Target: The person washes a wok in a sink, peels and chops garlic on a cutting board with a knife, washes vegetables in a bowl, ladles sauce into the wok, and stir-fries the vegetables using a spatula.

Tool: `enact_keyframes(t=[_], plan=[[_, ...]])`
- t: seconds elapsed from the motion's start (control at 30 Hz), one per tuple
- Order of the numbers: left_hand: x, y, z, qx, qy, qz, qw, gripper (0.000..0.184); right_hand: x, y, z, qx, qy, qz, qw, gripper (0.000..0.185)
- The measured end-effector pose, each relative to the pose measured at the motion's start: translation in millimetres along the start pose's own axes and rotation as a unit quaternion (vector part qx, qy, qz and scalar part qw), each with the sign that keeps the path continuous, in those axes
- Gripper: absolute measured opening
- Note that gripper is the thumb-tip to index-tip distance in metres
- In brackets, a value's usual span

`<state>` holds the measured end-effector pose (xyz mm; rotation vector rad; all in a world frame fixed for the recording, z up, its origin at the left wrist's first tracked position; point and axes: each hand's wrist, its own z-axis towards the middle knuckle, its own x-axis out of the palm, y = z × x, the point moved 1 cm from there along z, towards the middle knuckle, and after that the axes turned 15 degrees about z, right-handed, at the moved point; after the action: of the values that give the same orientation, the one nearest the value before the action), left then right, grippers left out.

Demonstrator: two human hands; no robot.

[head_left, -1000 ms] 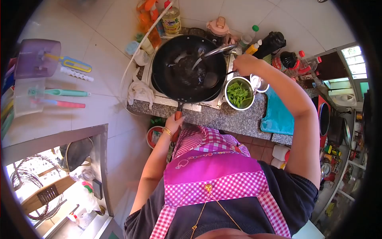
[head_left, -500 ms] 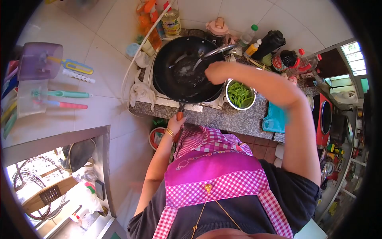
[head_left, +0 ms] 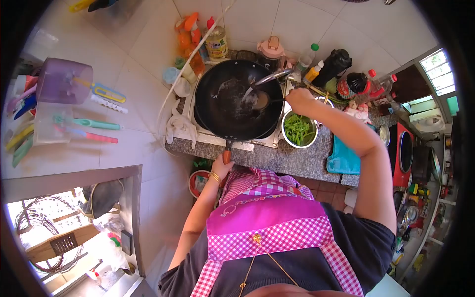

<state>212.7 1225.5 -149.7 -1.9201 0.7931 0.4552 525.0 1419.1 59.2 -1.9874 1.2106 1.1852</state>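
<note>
1. Far left, a pale hose (head_left: 197,48) slants down the wall, and a cloth (head_left: 181,127) lies crumpled at the hob's left edge. If the burner is lit, which I cannot tell, loose cloth so close could scorch.
2. The left hand (head_left: 222,167) is closed round the wok's handle (head_left: 226,154), on the near side. A slack or twisted grip could let the wok rock.
3. The wok (head_left: 213,116) sits on the hob (head_left: 242,145), with some liquid (head_left: 228,91) inside. Tipping it towards the near side could send that liquid over the rim, onto the left hand or the apron (head_left: 267,215).
4. The tap (head_left: 277,75) reaches over the wok from the far right. Lifting or swinging the wok carelessly could knock its rim against the spout.
5. The ladle (head_left: 262,101) has its head inside the wok, on the right. Its dark handle is gripped in the right hand (head_left: 300,100), fingers curled shut. A quick flick could splash liquid outwards.
6. The bowl (head_left: 299,145) of greens (head_left: 298,129) stands on the right, near the wok and just below the right forearm. A dropped wrist or elbow could nudge it and spill the greens.
7. Further right lies a teal board (head_left: 345,157), under the raised arm; drips could land there.
</note>
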Motion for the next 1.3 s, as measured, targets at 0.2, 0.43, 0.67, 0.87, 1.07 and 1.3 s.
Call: enact_keyframes(t=[0.2,0.43,0.67,0.87,1.07,1.3], plan=[[6.8,11.9,5.8,0.000,-0.004,0.034,0.999,0.052,77.1,23.0,47.0,-0.047,-0.155,0.108,0.981,0.040],[-0.7,1.6,0.5,0.007,0.005,0.020,1.000,0.045,45.6,32.7,28.6,-0.138,-0.171,0.110,0.969,0.052],[-0.8,0.4,-0.1,-0.010,0.009,0.008,1.000,0.044,-12.8,-16.6,4.7,-0.083,0.052,0.017,0.995,0.025],[-5.7,-7.3,-2.9,-0.026,0.021,-0.024,0.999,0.047,64.3,33.1,26.1,-0.118,-0.013,0.154,0.981,0.037],[-4.4,-0.7,2.6,-0.029,0.055,-0.066,0.996,0.050,112.2,112.4,66.7,-0.018,-0.182,0.393,0.901,0.047],[-0.8,4.7,4.3,-0.023,0.053,-0.041,0.998,0.053,125.6,126.7,106.6,0.112,-0.287,0.688,0.657,0.036]])
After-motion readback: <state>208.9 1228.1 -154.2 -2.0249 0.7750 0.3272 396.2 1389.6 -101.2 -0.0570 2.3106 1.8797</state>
